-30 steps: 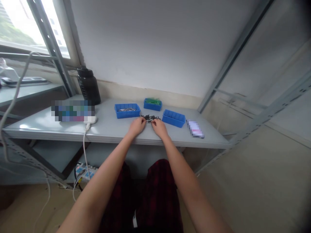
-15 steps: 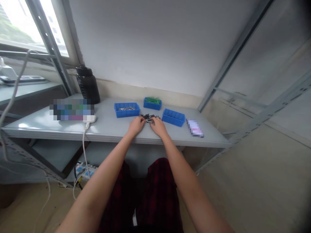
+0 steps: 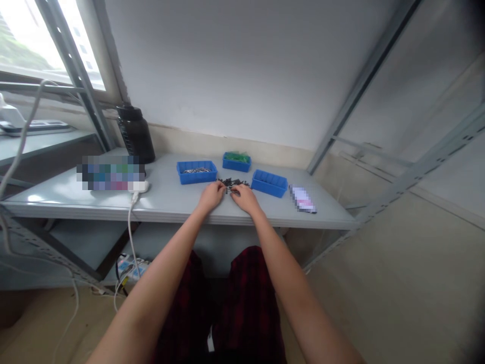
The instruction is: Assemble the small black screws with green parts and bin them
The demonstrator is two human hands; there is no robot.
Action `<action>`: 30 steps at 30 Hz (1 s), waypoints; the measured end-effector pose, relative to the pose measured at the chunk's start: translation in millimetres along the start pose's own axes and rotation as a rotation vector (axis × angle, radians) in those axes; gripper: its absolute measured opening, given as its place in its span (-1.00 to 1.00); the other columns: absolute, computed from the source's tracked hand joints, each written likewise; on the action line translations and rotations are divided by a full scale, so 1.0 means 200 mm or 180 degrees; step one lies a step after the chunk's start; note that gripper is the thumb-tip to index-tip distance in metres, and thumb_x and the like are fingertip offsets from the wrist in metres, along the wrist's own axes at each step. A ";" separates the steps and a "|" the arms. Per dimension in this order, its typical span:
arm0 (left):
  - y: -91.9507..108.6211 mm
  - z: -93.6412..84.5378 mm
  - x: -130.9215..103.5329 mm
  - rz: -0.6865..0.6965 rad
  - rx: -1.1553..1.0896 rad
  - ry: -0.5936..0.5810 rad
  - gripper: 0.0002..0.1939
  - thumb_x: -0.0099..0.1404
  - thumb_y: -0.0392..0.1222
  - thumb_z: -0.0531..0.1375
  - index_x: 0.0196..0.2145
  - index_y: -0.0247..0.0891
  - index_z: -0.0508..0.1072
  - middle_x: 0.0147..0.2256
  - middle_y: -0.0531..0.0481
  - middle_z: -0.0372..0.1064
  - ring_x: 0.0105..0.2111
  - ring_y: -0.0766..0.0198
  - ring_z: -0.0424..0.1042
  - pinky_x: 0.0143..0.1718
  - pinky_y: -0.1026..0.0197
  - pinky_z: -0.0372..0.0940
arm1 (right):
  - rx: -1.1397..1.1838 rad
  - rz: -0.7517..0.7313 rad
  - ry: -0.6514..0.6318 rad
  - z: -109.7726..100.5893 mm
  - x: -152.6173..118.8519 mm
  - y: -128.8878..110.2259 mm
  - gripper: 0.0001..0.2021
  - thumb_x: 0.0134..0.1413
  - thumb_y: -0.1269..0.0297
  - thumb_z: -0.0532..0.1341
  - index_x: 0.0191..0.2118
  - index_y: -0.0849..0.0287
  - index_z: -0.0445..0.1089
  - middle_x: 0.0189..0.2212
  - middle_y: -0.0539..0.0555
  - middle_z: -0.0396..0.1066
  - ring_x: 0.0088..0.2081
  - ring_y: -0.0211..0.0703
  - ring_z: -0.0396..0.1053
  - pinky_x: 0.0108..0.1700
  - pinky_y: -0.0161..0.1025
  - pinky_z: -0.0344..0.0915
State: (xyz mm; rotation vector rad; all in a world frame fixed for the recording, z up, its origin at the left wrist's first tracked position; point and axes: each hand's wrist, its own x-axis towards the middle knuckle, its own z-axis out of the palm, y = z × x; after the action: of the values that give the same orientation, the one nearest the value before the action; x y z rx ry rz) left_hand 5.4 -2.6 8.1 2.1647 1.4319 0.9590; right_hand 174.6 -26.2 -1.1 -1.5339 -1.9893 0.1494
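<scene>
A loose heap of small black parts (image 3: 237, 182) lies on the grey shelf top (image 3: 166, 202), between and just beyond my hands. My left hand (image 3: 212, 196) rests at the heap's left side with its fingers drawn together; what they hold is too small to make out. On the near right side of the heap, my right hand (image 3: 244, 197) has its fingers closed at the parts, their contents also unclear. A blue bin with metal pieces (image 3: 197, 172) is behind my left hand. Another blue bin (image 3: 269, 183) stands right of my right hand.
Behind the heap is a blue bin with green material (image 3: 237, 161). A phone (image 3: 302, 199) lies at the right. On the left are a dark bottle (image 3: 136, 134), a blurred-out object (image 3: 109, 173) and a white plug (image 3: 139, 187) with a cable hanging over the front edge.
My right hand has shifted slightly left and nearer the front edge, closer to my left hand. More of the black parts show behind it. The whole view has moved slightly.
</scene>
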 end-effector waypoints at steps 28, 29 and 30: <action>0.03 -0.02 -0.03 0.0132 -0.0120 -0.0231 -0.78 0.31 -0.16 0.14 -0.22 -0.25 0.56 -0.24 -0.12 0.54 -0.23 0.11 0.47 -0.16 0.16 0.30 | 0.0601 0.0010 0.0273 -0.03 0.00 0.00 -0.79 0.28 0.28 0.13 -0.09 0.11 0.49 -0.14 0.09 0.56 -0.10 -0.14 0.47 0.00 -0.23 0.30; 0.02 -0.02 -0.03 0.0130 -0.0118 -0.0224 -0.78 0.31 -0.17 0.13 -0.22 -0.25 0.55 -0.24 -0.12 0.54 -0.23 0.11 0.47 -0.16 0.15 0.30 | 0.0632 0.0030 0.0272 -0.03 0.00 0.00 -0.79 0.28 0.28 0.14 -0.09 0.12 0.49 -0.16 0.09 0.57 -0.11 -0.14 0.48 -0.02 -0.23 0.30; 0.02 -0.02 -0.03 0.0129 -0.0118 -0.0214 -0.79 0.31 -0.18 0.13 -0.22 -0.25 0.55 -0.23 -0.12 0.54 -0.23 0.11 0.47 -0.16 0.15 0.30 | 0.0664 0.0058 0.0275 -0.03 -0.01 0.00 -0.79 0.27 0.28 0.14 -0.09 0.12 0.50 -0.17 0.10 0.57 -0.13 -0.13 0.49 -0.03 -0.23 0.31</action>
State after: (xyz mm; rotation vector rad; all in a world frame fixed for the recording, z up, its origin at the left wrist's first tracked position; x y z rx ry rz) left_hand 4.5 -9.3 11.7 2.1856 1.3336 0.9106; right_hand 177.9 -28.7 2.7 -1.4019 -1.8307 0.2841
